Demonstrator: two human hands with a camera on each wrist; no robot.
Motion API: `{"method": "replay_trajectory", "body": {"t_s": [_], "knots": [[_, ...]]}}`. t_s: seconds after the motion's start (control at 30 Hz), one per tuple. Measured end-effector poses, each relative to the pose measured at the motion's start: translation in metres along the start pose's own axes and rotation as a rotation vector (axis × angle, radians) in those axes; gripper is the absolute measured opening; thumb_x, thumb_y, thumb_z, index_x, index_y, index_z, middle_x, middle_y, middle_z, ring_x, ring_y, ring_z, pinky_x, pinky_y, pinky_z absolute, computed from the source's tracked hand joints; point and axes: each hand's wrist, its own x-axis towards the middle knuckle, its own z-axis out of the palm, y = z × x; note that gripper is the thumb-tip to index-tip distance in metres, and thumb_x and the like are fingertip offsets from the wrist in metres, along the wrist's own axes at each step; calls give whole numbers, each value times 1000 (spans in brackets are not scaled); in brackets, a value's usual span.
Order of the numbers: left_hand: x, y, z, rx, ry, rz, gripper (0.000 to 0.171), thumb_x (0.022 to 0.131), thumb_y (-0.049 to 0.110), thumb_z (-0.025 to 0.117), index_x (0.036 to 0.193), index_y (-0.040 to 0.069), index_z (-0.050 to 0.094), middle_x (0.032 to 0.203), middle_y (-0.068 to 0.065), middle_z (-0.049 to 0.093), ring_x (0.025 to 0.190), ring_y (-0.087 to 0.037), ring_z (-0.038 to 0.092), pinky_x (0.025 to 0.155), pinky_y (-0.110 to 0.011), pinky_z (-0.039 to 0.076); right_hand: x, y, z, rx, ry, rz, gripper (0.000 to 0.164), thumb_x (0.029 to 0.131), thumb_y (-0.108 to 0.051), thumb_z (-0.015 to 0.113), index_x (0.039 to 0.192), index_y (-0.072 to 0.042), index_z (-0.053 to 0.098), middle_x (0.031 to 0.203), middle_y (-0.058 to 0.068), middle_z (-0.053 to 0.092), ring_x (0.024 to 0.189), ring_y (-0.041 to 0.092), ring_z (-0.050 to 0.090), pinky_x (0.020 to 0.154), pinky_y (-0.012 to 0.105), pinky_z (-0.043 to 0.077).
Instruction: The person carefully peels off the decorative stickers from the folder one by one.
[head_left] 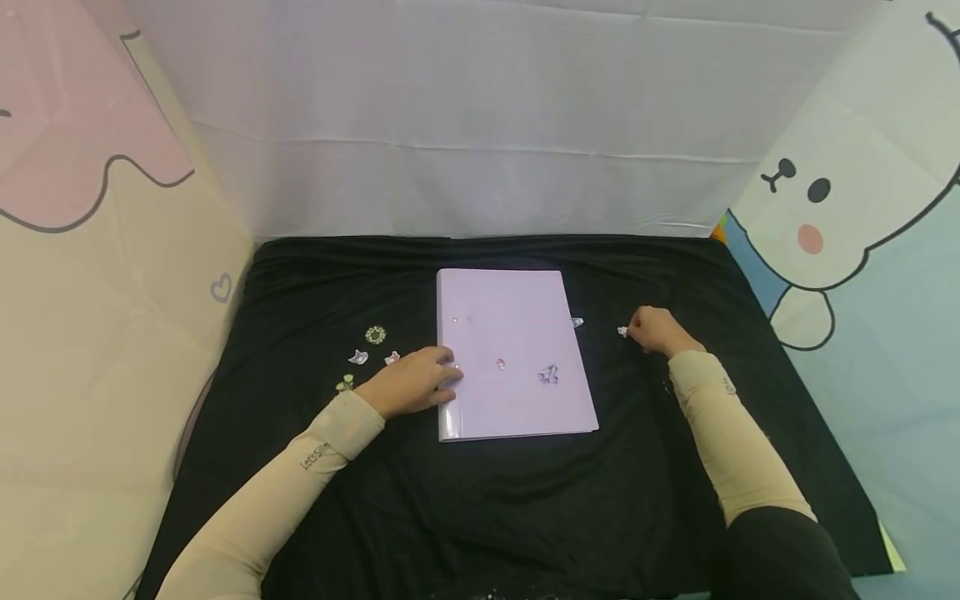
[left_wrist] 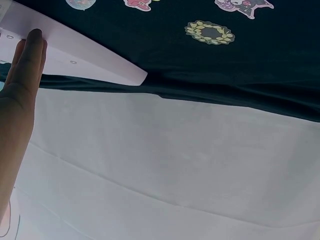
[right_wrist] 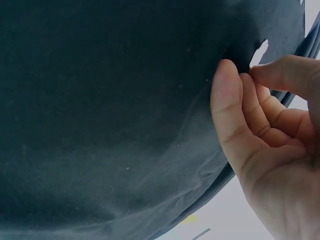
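A lilac binder (head_left: 517,308) lies on black cloth, with a small pink sticker (head_left: 501,364) and a larger bluish sticker (head_left: 548,375) on its cover. My left hand (head_left: 412,382) rests on the binder's left spine edge, its fingers fairly straight in the left wrist view. Right of the binder, my right hand (head_left: 662,330) pinches a small whitish sticker (right_wrist: 259,54) between thumb and fingers. Most of that sticker's face is hidden. Another pale sticker (head_left: 577,322) pokes out at the binder's right edge.
Left of the binder lie a wreath sticker (head_left: 376,335), a pale purple character sticker (head_left: 358,357), a pink sticker (head_left: 392,357) and a yellow-green one (head_left: 345,383). Black cloth (head_left: 510,508) covers the table. Pale curtains (head_left: 480,108) with cartoon prints stand around it.
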Motion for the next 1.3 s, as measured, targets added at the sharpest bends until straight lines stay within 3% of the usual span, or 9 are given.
{"method": "replay_trajectory", "body": {"t_s": [0.43,0.7,1.03,1.3], "knots": [[-2,1,2,3,9,0,27,89,20,77,113,8,76,118,-17,66,108,-29,63,97,-40,49,3,1,1,-12,-1,-23,20,96,-6,55,93,10,68,82,16,66,61,19,65,65,40,55],[-1,2,0,-2,19,-2,27,89,19,78,113,7,75,118,-17,66,107,-29,63,96,-41,50,7,-4,2,-33,47,-37,20,96,-9,58,97,10,65,83,17,63,71,27,60,68,45,52],[-2,3,-1,-18,17,-3,29,88,18,78,114,6,75,119,-18,65,107,-29,63,96,-41,50,17,-25,9,-66,82,-93,24,96,-11,55,107,9,61,102,24,64,90,36,60,83,53,49],[-2,2,-1,-16,14,-5,28,89,19,77,115,7,75,119,-17,65,107,-28,63,96,-40,50,26,-49,15,-54,74,-137,24,97,-11,58,111,8,61,103,23,64,89,34,59,82,51,50]]}}
